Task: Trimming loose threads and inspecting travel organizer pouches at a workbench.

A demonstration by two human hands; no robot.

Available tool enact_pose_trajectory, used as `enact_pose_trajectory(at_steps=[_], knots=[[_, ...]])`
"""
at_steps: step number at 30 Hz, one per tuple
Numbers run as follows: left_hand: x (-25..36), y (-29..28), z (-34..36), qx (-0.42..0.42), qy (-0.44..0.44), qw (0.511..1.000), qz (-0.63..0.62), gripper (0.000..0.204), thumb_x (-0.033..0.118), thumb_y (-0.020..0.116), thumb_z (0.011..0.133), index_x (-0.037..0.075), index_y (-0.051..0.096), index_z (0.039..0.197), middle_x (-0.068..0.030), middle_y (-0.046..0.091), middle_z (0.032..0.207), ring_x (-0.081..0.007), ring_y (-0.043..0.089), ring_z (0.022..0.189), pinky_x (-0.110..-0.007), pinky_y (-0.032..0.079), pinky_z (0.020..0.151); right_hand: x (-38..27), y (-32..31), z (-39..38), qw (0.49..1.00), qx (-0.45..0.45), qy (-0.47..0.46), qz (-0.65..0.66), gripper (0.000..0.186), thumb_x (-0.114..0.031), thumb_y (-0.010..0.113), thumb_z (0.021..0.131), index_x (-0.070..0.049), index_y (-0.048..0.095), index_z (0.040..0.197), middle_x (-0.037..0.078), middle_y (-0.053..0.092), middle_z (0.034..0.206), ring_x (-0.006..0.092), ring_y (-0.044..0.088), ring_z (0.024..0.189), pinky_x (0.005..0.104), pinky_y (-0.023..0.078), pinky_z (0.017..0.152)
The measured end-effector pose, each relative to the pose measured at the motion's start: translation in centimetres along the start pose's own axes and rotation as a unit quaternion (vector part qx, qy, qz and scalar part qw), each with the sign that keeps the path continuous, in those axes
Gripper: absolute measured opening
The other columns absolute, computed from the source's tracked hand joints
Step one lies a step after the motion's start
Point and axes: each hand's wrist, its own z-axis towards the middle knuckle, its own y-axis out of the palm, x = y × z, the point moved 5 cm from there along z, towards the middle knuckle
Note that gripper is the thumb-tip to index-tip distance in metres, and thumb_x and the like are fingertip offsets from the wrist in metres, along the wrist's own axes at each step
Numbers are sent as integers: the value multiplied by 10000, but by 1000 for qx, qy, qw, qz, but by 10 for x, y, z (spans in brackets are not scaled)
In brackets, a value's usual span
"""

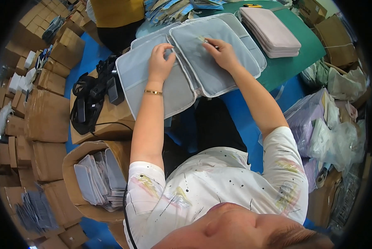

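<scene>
I see a grey case point(196, 62) spread open, far centre, overhanging the near edge of the tabletop point(287, 70). Left hand point(159, 64) and right hand point(221, 54) curl fingers over it; whether they grip, I cannot tell. Unheld, its overhang could drag it off.

Stacked cardboard boxes point(47, 116) suggest a workshop.

On the smooth green table point(308, 54) that I view remotely, a stack of pale pink, flat, round-cornered cases point(271, 31) lies to the right, with a slim yellow-and-black object point(252, 6) just beyond. A heap of flat blue-and-brown pieces point(173, 11) occupies the far left. An open grey-blue fabric case point(177, 89) overlaps the near edge.
</scene>
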Motion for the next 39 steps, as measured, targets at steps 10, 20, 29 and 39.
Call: enact_pose_trajectory(at_steps=[10,20,29,39], knots=[[-4,14,1,-79,27,990,115,325,225,657,683,101,623,981,-119,516,1096,-319,471,1068,-390,397,951,2,-2,0,990,-45,102,90,400,-307,658,864,-44,635,1165,54,661,922,99,535,793,243,432,706],[-11,10,3,-59,-14,997,51,236,241,708,677,113,630,858,-126,543,1061,-319,489,1058,-385,397,951,0,4,-1,997,-49,45,38,391,-270,688,845,-24,640,1145,65,658,901,113,565,805,243,446,728],[-25,18,18,-143,-43,981,127,218,280,722,667,141,705,836,-161,623,959,-324,562,969,-394,453,879,5,15,-3,998,-59,31,10,358,-241,673,863,-36,641,1155,49,651,946,89,551,822,220,434,727],[-16,41,12,-45,-26,988,143,80,277,675,718,212,715,740,-83,603,1005,-285,526,1018,-387,415,919,29,-1,8,999,-48,21,0,363,-211,637,889,-37,612,1206,-10,635,874,43,494,697,174,398,638]])
